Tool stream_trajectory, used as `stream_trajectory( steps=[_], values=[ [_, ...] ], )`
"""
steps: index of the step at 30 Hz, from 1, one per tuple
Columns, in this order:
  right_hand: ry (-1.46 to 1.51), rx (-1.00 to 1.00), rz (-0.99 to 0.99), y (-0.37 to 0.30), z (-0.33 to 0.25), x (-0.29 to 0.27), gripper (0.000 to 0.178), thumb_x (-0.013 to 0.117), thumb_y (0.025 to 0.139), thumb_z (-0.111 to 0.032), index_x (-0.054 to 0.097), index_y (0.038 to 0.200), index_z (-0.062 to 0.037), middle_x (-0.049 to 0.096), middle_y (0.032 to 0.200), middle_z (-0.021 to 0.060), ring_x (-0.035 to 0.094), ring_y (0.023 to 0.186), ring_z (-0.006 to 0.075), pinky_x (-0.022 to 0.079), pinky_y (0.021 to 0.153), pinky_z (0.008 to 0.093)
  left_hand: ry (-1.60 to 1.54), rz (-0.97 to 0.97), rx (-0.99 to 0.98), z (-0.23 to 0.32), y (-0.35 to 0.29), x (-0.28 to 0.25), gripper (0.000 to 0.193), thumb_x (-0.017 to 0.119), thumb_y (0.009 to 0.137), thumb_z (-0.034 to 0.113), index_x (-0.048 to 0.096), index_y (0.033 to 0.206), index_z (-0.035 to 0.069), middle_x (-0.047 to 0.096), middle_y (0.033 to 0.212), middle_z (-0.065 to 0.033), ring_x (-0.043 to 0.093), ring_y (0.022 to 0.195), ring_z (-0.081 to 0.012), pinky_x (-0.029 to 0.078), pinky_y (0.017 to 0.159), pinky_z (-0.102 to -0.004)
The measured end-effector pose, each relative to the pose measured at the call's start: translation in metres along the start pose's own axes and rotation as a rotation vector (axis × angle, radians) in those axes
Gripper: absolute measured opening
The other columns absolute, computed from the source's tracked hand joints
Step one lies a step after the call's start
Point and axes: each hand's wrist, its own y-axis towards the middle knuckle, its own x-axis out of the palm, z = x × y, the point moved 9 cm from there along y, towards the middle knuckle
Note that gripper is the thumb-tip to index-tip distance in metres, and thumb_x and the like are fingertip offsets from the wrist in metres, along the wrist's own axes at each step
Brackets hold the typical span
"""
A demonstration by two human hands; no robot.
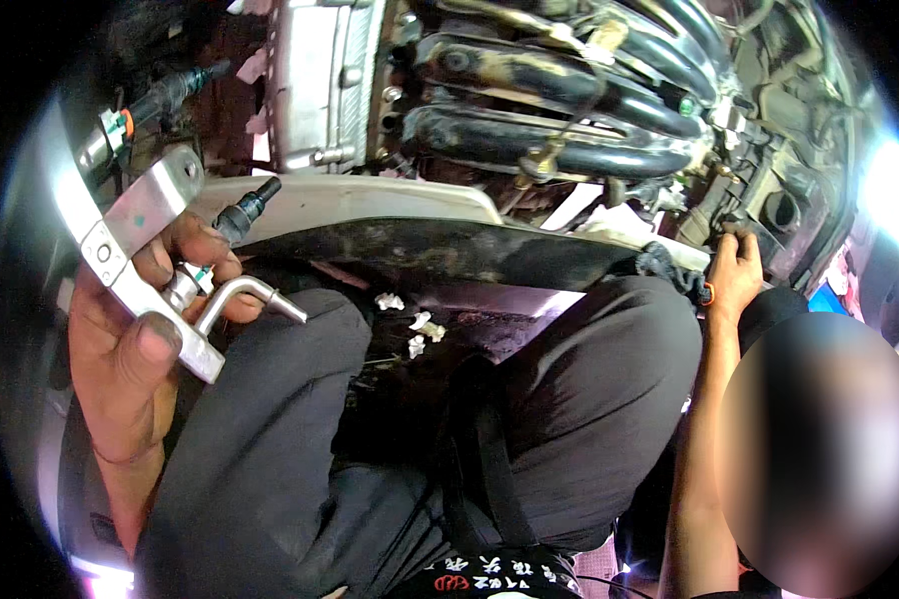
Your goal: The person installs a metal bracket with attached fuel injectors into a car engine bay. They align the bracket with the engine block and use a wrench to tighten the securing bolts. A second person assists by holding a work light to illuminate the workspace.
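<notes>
My left hand [135,349] is closed around a silver fuel rail [155,299], its thumb pressed on the bar. A flat bracket with a hole [155,205] and a bent metal pipe [235,290] stick out from the rail. Two dark fuel injectors, a near one [242,213] and a far one [165,98], are attached along it. At the right, my right hand [737,268] reaches to the engine bay's edge, fingers curled at a dark part [759,240]. What its fingertips grip is too small to make out.
Black curved intake pipes [569,100] fill the engine bay ahead, beside a ribbed silver radiator [325,90]. A dark bumper edge [420,250] crosses before my knees. Crumpled white scraps [420,334] lie below. Another person's blurred head [819,449] is close at the right.
</notes>
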Motion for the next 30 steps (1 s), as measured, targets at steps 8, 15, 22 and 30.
stream_trajectory(
  steps=[8, 15, 22, 30],
  values=[
    [0.027, 0.085, -0.007, 0.012, 0.014, 0.011, 0.018, 0.058, 0.093, -0.016, 0.072, 0.096, -0.0050, 0.073, 0.087, 0.0035, 0.066, 0.078, 0.0127, 0.050, 0.071, 0.0265, 0.080, 0.016, -0.011, -0.026, -0.012, -0.038, 0.081, 0.076, 0.085, 0.049, 0.040, 0.136, -0.001, 0.054, 0.117, -0.0160, 0.061, 0.103, -0.0257, 0.058, 0.083, -0.0375],
    [-0.062, 0.032, 0.049, 0.015, 0.021, 0.008, 0.020, 0.059, 0.090, -0.019, 0.072, 0.095, -0.0056, 0.071, 0.082, 0.0052, 0.061, 0.075, 0.0132, 0.049, 0.073, 0.0303, -0.054, 0.023, 0.113, -0.012, -0.006, -0.037, 0.063, 0.073, 0.090, 0.043, 0.050, 0.131, 0.000, 0.058, 0.119, -0.0151, 0.063, 0.106, -0.0274, 0.058, 0.086, -0.0395],
    [-0.150, 0.107, 0.052, 0.010, 0.006, 0.011, 0.024, 0.059, 0.089, -0.027, 0.073, 0.097, -0.0098, 0.073, 0.089, 0.0145, 0.069, 0.079, 0.0267, 0.051, 0.076, 0.0367, 0.039, 0.134, 0.119, -0.001, -0.017, -0.017, 0.080, 0.073, 0.089, 0.045, 0.039, 0.143, -0.002, 0.055, 0.124, -0.0160, 0.061, 0.108, -0.0270, 0.058, 0.087, -0.0389],
    [0.107, 0.064, 0.057, 0.000, -0.012, 0.014, 0.015, 0.058, 0.090, -0.011, 0.071, 0.092, -0.0054, 0.072, 0.082, 0.0089, 0.067, 0.076, 0.0175, 0.051, 0.073, 0.0311, 0.038, 0.127, 0.001, -0.011, -0.012, -0.006, 0.087, 0.079, 0.085, 0.038, 0.036, 0.147, -0.004, 0.057, 0.113, -0.0144, 0.063, 0.098, -0.0249, 0.056, 0.085, -0.0388]
  ],
)
